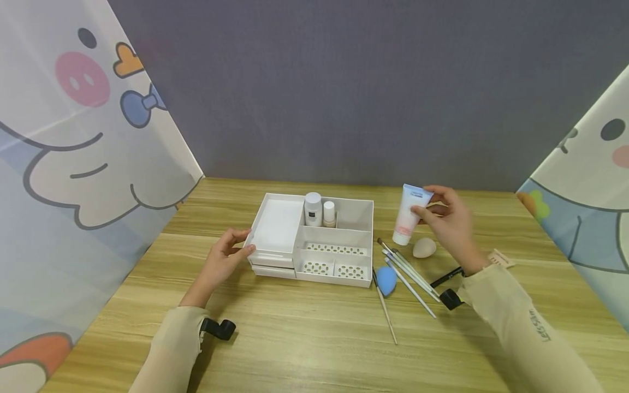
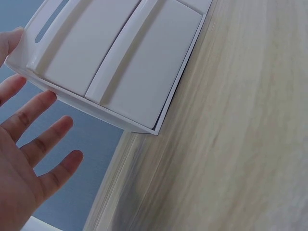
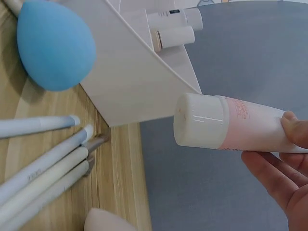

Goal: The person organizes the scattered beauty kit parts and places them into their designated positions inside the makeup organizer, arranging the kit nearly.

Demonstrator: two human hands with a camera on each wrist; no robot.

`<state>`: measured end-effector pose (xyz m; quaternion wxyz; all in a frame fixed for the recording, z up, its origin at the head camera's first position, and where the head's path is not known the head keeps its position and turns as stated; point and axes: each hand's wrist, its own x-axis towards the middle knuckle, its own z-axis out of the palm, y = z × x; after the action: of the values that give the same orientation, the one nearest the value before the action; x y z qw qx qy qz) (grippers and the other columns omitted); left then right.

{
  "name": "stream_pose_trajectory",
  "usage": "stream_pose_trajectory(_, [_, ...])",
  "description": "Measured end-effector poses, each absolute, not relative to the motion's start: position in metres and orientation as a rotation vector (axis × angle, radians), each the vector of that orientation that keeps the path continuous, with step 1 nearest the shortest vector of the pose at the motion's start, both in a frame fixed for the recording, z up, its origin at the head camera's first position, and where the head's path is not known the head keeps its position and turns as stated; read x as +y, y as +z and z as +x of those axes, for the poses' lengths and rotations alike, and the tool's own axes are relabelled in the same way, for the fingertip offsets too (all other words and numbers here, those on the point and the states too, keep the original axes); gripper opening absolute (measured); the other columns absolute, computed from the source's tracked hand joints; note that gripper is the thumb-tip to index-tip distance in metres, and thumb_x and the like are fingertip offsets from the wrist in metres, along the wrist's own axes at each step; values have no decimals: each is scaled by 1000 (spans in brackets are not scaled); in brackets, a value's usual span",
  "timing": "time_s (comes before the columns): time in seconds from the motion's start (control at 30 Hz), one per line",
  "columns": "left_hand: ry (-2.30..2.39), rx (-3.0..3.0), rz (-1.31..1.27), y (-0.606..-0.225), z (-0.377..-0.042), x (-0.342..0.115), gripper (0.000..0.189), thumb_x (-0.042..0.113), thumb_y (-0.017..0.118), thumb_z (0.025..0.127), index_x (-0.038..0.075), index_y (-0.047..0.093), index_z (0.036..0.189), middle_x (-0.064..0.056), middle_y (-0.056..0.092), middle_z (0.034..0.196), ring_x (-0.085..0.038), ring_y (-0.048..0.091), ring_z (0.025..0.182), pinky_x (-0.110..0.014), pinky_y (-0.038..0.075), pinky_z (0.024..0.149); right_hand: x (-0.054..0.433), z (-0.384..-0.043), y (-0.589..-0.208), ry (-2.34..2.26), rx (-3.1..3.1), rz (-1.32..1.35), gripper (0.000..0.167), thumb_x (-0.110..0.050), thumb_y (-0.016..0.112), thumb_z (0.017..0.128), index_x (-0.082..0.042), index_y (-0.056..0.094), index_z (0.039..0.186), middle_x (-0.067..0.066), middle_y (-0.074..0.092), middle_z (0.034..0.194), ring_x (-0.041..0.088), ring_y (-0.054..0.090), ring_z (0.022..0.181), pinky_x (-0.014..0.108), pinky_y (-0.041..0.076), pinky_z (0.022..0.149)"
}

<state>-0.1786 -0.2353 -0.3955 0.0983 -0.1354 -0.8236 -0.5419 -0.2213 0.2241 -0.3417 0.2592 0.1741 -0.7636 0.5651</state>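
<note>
A white organizer box (image 1: pixel 336 283) with compartments and two small drawers stands on the table. My left hand (image 1: pixel 221 262) touches its left side with thumb and fingertips; in the left wrist view the fingers are spread beside the drawer fronts (image 2: pixel 139 77). Between the thumb and fingers of my right hand (image 1: pixel 449 221) is a squeeze tube (image 1: pixel 407 215), pale pink and blue, raised right of the box with its cap down. A white-capped bottle (image 1: pixel 313 210) and a smaller bottle (image 1: pixel 329 214) stand in the box's back middle compartment.
Right of the box lie a blue makeup sponge (image 1: pixel 386 280), a beige sponge (image 1: pixel 424 248) and several makeup brushes (image 1: pixel 413 275). A black pencil-like item (image 1: pixel 446 277) and a small card (image 1: pixel 500 258) lie by the right wrist. A grey panel (image 1: pixel 363 98) rises behind the table.
</note>
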Motion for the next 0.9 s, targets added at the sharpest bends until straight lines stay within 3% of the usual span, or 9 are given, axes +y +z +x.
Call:
stream_pose_trajectory(0.23, [-1604, -2430, -407, -396, -179, -235, 21, 0, 62, 96, -7, 54, 114, -25, 54, 137, 6, 49, 113, -24, 45, 89, 212, -219, -339, 1597, -2038, 477, 41, 17, 70, 83, 12, 54, 121, 7, 54, 91, 1, 65, 72, 22, 57, 61])
stream_pose_trajectory(0.7, [-1612, -2398, -425, -399, -181, -235, 22, -3, 63, 94, -8, 54, 114, -28, 54, 135, 7, 51, 110, -21, 46, 86, 193, -226, -345, 1586, -1942, 569, 44, 24, 68, 79, 15, 51, 118, -5, 61, 94, 3, 66, 76, 23, 57, 62])
stream_pose_trajectory(0.9, [-1615, -2398, -427, -399, -180, -236, 21, -3, 63, 94, -8, 54, 114, -27, 54, 135, 7, 51, 110, -21, 46, 86, 183, -228, -346, 1538, -1915, 623, 44, 23, 71, 77, 16, 51, 116, -1, 61, 97, 3, 65, 79, 17, 55, 63])
